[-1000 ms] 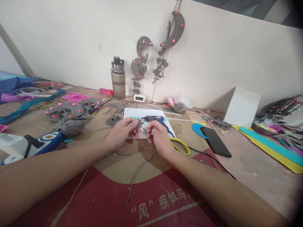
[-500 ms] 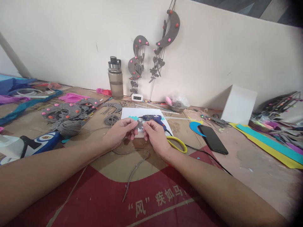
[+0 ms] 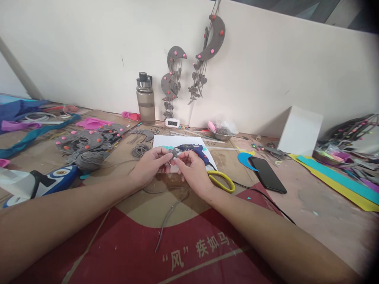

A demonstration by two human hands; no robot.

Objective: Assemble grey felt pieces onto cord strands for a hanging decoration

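Note:
My left hand (image 3: pixel 151 165) and my right hand (image 3: pixel 194 171) meet above the cardboard table top (image 3: pixel 142 209), both pinching a small grey felt piece (image 3: pixel 174 153) between their fingertips. A grey cord (image 3: pixel 167 215) trails from under my hands toward me. Just behind my fingers lie a white sheet (image 3: pixel 170 141) and a blue glue gun (image 3: pixel 194 149) resting on it, its black cable (image 3: pixel 260 197) running off to the right. A yellow ring (image 3: pixel 225 182) lies by my right wrist.
A water bottle (image 3: pixel 145 98) and a small clock (image 3: pixel 172 123) stand by the wall, under grey moon hangings (image 3: pixel 211 37). Grey felt moons and yarn (image 3: pixel 84 146) lie left; a black phone (image 3: pixel 268 169), white box (image 3: pixel 300 130) and foam strips (image 3: pixel 340 179) right.
My hands have drawn closer together, so both now pinch the grey felt piece. The view shifted slightly.

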